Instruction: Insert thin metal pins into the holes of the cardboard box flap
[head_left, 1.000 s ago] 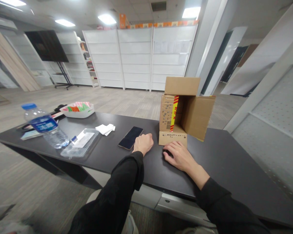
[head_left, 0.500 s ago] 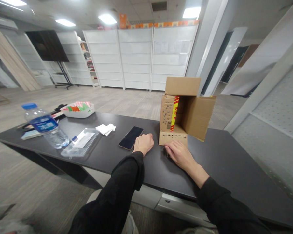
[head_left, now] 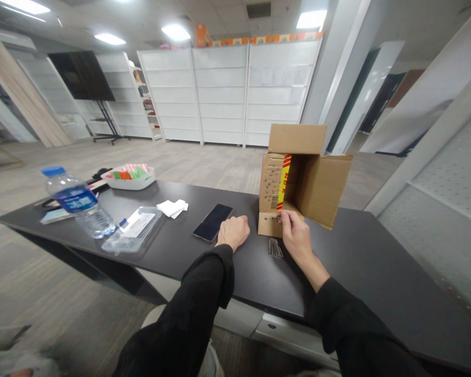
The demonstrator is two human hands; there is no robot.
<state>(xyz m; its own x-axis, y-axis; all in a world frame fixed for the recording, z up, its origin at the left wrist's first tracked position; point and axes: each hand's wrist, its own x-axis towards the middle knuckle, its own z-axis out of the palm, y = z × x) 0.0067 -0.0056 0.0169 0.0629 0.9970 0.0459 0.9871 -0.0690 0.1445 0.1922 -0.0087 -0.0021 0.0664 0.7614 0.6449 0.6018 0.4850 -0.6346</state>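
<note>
My right hand (head_left: pixel 296 233) pinches thumb and forefinger together at the front flap of an open cardboard box (head_left: pixel 270 180). Whatever lies between the fingertips is too small to make out. Just below that flap, a small bundle of thin metal pins (head_left: pixel 275 247), nails or screws by their look, lies on the dark table. Round metal heads dot the box's left flap, and a row of small holes or dots marks the front one. Curled closed, my left hand (head_left: pixel 234 232) rests on the tabletop beside a black phone (head_left: pixel 213 222); the inside of its fingers is hidden.
Left of the phone are folded white tissues (head_left: pixel 172 208), a clear plastic case (head_left: pixel 133 230) and a water bottle (head_left: pixel 80 201) with a blue cap. A white tray (head_left: pixel 130 181) of colourful packets sits farther back. The box's right flap (head_left: pixel 327 191) sticks outward.
My right hand has lifted from the metal pins up to the box's front flap, uncovering the bundle. My left hand stays in place. The view has shifted slightly.
</note>
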